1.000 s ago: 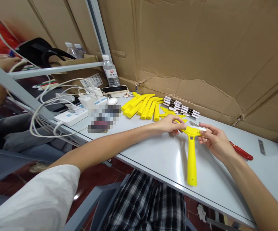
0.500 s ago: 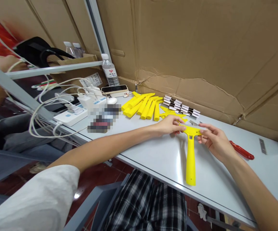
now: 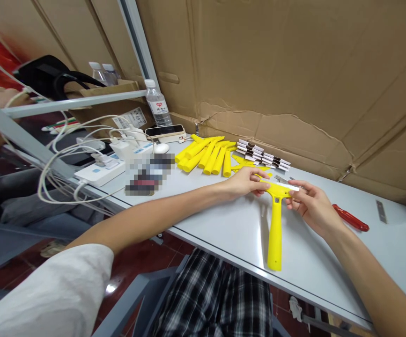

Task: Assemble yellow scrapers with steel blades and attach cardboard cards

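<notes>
Yellow T-shaped tool [image 3: 276,224] is held right of centre in the frame, crosspiece uppermost, handle pointed toward the bottom edge. Its left end is pinched between thumb and fingers of the left hand [image 3: 247,181]; its right end is pinched by the right hand [image 3: 310,201], fingertips set beside a pale strip [image 3: 290,187] along the crosspiece. How firmly the strip is seated, or whether it is gripped too, cannot be told.

Risks, as judged:
1. Strip skewed or sprung loose, if pressure is applied at one end only; its left part is hidden by the fingers.
2. Fingertips nicked, should the strip prove sharp; its edge cannot be resolved.
3. Tool swung or twisted, since it is held by the crosspiece alone and the long handle is left unsupported by either hand. Whether the handle's end is rested on the table [image 3: 231,229] cannot be told; it is seen close to the front edge.
4. Red-handled tool [image 3: 350,217], right of the right wrist, knocked if the forearm is swept outward. It is partly hidden by the hand.
5. Yellow pieces [image 3: 206,154], upper centre, disturbed if the left hand is drawn back carelessly; they are loosely overlapped.
</notes>
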Tool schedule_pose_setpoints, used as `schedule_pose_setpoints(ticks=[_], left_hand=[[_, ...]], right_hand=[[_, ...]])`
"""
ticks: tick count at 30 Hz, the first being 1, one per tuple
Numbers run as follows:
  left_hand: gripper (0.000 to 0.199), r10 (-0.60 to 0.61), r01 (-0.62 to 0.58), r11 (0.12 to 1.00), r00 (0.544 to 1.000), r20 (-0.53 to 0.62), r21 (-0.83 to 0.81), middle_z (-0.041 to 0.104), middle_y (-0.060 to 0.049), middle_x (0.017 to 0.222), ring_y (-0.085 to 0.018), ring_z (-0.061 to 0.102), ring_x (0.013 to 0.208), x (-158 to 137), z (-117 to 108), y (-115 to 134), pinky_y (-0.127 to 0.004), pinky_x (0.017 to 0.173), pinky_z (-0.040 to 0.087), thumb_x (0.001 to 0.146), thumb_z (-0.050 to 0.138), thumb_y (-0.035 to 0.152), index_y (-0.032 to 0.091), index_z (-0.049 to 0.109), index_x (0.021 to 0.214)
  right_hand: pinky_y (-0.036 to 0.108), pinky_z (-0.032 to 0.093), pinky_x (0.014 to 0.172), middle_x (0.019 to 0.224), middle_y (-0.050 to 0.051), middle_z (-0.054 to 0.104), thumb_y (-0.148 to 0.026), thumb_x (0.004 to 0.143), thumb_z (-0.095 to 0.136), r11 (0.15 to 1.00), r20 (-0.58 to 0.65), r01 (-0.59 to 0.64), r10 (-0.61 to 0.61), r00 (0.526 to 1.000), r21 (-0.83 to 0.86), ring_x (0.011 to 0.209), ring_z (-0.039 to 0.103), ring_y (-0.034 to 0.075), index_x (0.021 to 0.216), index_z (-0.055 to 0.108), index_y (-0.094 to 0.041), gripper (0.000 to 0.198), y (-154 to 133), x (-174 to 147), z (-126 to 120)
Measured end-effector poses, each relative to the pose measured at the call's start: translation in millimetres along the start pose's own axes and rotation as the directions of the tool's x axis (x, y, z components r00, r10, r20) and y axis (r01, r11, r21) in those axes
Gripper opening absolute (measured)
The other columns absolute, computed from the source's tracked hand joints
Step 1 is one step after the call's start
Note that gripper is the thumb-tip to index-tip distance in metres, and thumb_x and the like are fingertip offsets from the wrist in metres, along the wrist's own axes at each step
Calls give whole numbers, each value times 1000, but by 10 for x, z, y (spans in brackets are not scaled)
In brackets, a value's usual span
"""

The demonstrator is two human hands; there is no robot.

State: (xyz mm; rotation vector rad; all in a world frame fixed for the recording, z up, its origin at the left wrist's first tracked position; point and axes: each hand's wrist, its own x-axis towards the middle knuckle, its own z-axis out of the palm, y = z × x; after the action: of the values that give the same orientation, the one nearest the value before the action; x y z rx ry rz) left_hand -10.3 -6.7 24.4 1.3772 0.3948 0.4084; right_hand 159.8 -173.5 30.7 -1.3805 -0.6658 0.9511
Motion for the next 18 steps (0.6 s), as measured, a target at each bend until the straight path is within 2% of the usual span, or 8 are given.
schedule_pose_setpoints(ticks=[3,6,11,15,18], left_hand=[[38,50,-60,991,995,-82,-120,72,-1,72,-10,65,59,-5,42,-34,-27,66,55,80,88,17,13,63,108],[40,116,-139,980,981,-156,-145,71,0,71,-10,64,60,-15,72,-54,-26,67,54,80,89,22,16,61,109],[40,149,-157,987,973,-178,-36,76,-4,83,-14,70,70,-37,78,-18,-28,69,56,84,85,28,18,57,111],[38,156,-149,987,981,-119,62,73,-4,90,-15,72,75,-79,100,37,-30,71,58,89,79,25,20,53,117],[55,179,-158,964,980,-85,213,69,-5,105,-13,71,76,-151,136,56,-30,73,58,84,82,22,21,52,129]], right_hand=[[24,60,68,91,8,68,-30,63,94,999,1,0,0,1000,32,75,68,15,123,63,-15,70,-11,-32,50],[26,62,71,93,7,68,-27,60,94,997,8,-22,22,1000,73,76,69,16,121,62,-15,70,2,-90,137],[29,64,74,100,8,68,-27,58,95,993,78,-78,71,994,86,78,71,18,121,60,-16,73,76,-159,257],[31,64,76,98,7,68,-27,55,95,992,30,-52,49,998,114,77,71,19,122,57,-17,77,102,-142,271],[32,63,77,91,5,68,-27,54,95,991,12,-33,32,999,127,77,71,20,120,57,-18,76,100,-117,259]])
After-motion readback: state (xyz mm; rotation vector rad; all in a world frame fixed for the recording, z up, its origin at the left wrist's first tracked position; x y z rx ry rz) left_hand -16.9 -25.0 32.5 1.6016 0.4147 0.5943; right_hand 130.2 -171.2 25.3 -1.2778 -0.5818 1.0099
